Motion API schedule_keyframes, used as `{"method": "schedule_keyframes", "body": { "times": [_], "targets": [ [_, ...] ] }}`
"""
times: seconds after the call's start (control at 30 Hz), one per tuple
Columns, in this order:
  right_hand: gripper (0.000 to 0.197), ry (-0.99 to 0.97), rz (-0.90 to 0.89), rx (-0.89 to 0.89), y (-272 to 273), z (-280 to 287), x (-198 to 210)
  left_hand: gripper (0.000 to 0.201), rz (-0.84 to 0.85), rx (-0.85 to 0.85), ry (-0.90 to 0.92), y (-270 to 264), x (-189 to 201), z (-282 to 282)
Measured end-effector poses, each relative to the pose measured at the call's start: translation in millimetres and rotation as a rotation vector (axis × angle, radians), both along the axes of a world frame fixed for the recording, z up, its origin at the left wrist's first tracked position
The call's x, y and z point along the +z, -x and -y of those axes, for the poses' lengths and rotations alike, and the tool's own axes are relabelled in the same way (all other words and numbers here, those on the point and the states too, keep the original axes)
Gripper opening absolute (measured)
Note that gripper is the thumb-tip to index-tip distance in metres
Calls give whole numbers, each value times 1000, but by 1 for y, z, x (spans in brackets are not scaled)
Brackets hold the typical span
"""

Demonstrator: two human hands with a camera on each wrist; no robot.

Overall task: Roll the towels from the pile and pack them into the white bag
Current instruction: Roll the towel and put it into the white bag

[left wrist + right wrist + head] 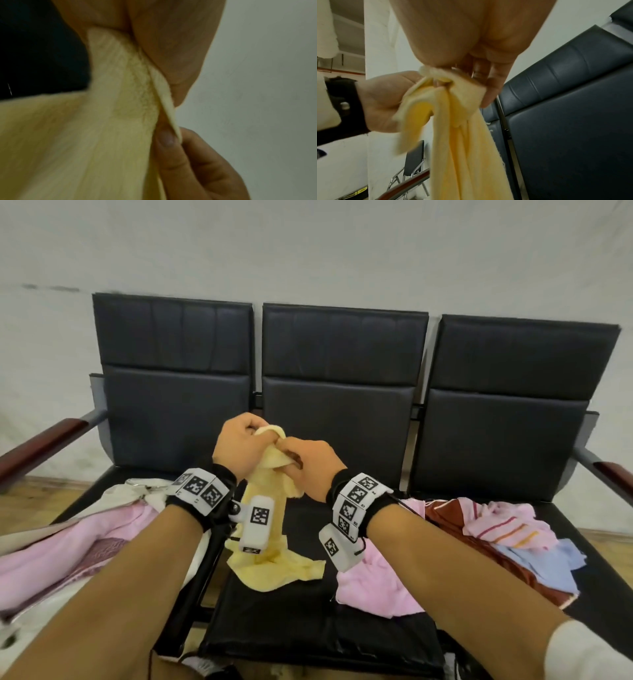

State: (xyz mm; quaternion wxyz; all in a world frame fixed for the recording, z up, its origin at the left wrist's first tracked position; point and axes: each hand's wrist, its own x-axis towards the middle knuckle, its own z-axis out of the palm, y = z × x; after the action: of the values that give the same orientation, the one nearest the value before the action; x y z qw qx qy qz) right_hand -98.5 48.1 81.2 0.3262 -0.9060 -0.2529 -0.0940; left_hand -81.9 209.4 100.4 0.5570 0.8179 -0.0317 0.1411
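Both hands up over the middle seat (308, 611), at 12 o'clock from the wearer. Left hand (239, 445) curled around the top edge of the yellow towel (270, 559); right hand (308, 465) pinches the same edge just beside it, fingers touching the left. The towel hangs down bunched, its bottom end crumpled on the seat. Not rolled yet; likely hunting for corners to spread it.

Risks: the towel is twisted and gathered, so a roll begun from this would come out lumpy and loose. The two grips sit close together, so a corner could slip out when the hands pull apart. The dragging end may snag the pink towel (373, 587) at 3 o'clock.

The white bag (113, 501) lies at 9 o'clock on the left seat, mouth slack, pink fabric in or on it; cannot tell which. The pile (496, 542) of loose towels sits at 3 o'clock, on the right seat.
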Motion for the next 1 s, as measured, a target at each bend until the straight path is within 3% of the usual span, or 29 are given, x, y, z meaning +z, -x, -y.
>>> {"method": "schedule_keyframes", "body": {
  "times": [0.03,0.1,0.17,0.23,0.3,0.43,0.5,0.6,0.73,0.83,0.93,1.0],
  "targets": [
    [8,-33,-16,0,0,5,-3,13,-16,-17,-3,-1,-3,-2],
    [16,-70,-37,-4,1,13,-5,23,-58,-62,-15,-4,-9,-6],
    [19,-83,-66,-25,2,20,-3,45,-106,-127,-45,-4,-11,-8],
    [16,-70,-79,-65,0,28,-1,66,-115,-187,-128,-4,-11,-6],
    [13,-49,-74,-102,-1,34,1,71,-80,-241,-258,-5,-11,-5],
    [10,-124,-24,-156,2,48,14,37,-60,-292,-544,-11,-15,-9],
    [10,-89,7,-213,3,61,23,21,-59,-258,-584,-12,-18,-16],
    [8,109,-1,-282,8,81,32,23,-36,-240,-511,-11,-18,-24],
    [34,135,-18,-343,7,103,31,19,-26,-214,-520,-12,-14,-32],
    [17,75,-41,-369,4,121,24,11,11,-185,-460,-12,-10,-36],
    [31,142,-94,-359,1,138,12,10,49,-166,-424,-16,-8,-38],
    [25,215,-142,-408,-1,149,3,12,34,-162,-397,-21,-11,-39]
  ]
}}
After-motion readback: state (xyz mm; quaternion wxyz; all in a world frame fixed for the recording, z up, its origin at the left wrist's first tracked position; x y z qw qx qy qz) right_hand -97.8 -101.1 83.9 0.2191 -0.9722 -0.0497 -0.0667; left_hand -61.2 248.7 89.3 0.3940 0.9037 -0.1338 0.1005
